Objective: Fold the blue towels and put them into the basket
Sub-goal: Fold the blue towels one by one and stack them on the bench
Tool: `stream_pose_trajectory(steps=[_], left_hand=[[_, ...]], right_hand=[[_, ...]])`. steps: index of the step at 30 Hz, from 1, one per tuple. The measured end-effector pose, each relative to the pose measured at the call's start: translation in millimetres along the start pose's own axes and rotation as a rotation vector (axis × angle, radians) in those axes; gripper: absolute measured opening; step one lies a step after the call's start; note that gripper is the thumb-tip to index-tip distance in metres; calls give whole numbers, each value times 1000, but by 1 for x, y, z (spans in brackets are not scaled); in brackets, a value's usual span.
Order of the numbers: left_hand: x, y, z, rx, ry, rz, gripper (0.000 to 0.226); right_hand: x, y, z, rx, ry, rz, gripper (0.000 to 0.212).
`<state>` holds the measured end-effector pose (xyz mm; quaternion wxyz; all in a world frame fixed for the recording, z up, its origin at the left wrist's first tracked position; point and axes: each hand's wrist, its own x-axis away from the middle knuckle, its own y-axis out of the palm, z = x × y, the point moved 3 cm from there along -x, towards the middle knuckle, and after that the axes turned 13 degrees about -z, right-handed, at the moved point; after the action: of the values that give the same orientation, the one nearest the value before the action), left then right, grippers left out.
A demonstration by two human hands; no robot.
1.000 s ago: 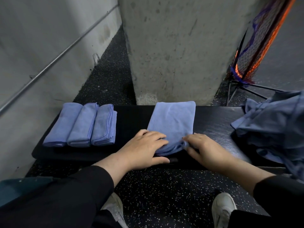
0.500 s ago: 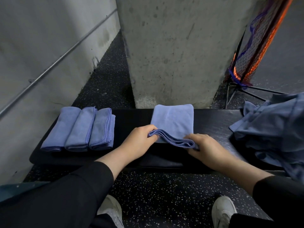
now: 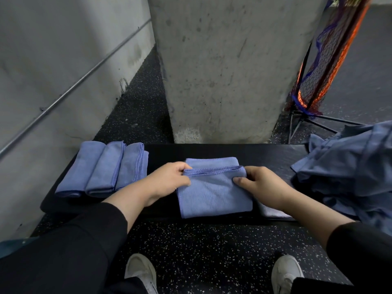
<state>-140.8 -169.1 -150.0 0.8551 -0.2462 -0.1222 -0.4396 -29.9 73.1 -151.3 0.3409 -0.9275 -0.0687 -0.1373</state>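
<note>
Folding fourth towel point(image 3: 214, 189) | left hand point(image 3: 167, 181), right hand point(image 3: 261, 185) each pinching its edge | three folded towels point(image 3: 101, 168) left of it | unfolded pile point(image 3: 350, 166) right | basket unseen

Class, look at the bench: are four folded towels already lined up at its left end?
No: only three folded towels lie side by side there; a fourth towel is held in both hands.

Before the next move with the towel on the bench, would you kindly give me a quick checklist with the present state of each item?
1. Both hands grip the towel: left hand and right hand pinch its far folded edge: ok.
2. Fold edges aligned: a strip shows beyond the folded-over edge: not ok.
3. Towel supported by black bench: ok.
4. Three folded towels lie apart at left: ok.
5. Basket in view: cannot tell.
6. Unfolded pile at right, apart from the towel: ok.
</note>
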Motion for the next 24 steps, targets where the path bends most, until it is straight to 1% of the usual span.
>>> stream_pose_trajectory(steps=[2, 5, 9, 12, 15, 17, 18, 19, 21, 22, 23, 24], left_hand=[[-7, -2, 4, 15, -2, 101, 26], [-20, -3, 9, -41, -28, 232, 28], [-40, -5, 10, -151, -63, 289, 31], [-48, -9, 10, -316, -54, 335, 33], [-46, -14, 14, -544, 4, 495, 37], [-44, -16, 16, -746, 96, 578, 36], [-42, -13, 16, -820, 168, 569, 35], [-41, -8, 17, -873, 243, 522, 35], [-40, 7, 16, -943, 321, 379, 38], [-40, 15, 13, -979, 302, 301, 41], [-42, 24, 9, -1026, 261, 230, 44], [-44, 30, 5, -1072, 212, 173, 47]], right_hand=[[-12, -2, 0, 60, 60, 59, 20], [-32, -6, 0, 117, 153, 99, 21], [-54, -10, 1, 176, 207, 156, 25], [-63, -9, 8, 272, 281, 192, 30], [-65, -7, 15, 391, 351, 210, 33], [-62, -7, 17, 432, 349, 268, 32], [-60, -7, 15, 447, 307, 328, 32], [-57, -8, 10, 473, 226, 406, 32], [-51, -4, -5, 571, -33, 529, 29], [-48, 1, -13, 607, -159, 530, 29], [-45, 8, -17, 633, -250, 478, 34], [-44, 17, -16, 641, -286, 386, 42]])
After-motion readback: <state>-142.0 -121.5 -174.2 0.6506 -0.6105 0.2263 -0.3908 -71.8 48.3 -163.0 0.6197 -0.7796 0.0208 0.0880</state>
